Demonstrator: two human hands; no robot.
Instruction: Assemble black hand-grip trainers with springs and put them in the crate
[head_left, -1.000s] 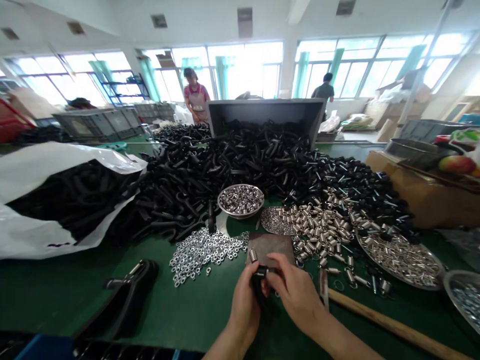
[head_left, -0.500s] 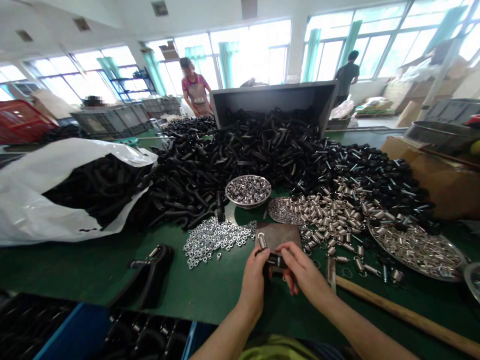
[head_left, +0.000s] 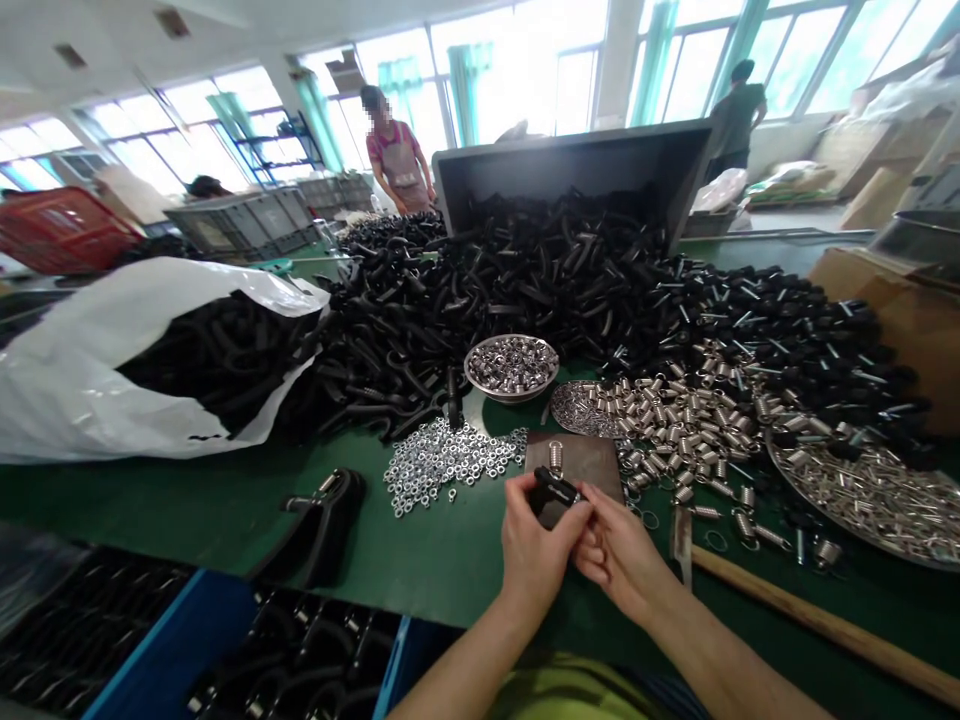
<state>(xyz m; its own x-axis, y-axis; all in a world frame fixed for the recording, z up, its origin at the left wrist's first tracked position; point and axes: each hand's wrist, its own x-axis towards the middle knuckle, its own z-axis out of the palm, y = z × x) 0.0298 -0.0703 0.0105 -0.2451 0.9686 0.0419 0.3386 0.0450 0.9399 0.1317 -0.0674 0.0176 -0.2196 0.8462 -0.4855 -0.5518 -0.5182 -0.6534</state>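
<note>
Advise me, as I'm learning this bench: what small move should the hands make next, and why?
Perhaps steady the black part with the left hand and test the spring with the right hand: both hands are at the part, and the spring shows just beyond it, its lower end unclear.

The head-worn camera looks forward and down over the green table [head_left: 442, 560].

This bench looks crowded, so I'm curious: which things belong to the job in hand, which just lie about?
Job in hand:
- black part, between left hand and right hand
- spring just beyond it
- likely loose springs, silver rings, metal plate

Apparently lying about:
- red crate
- cardboard box
</note>
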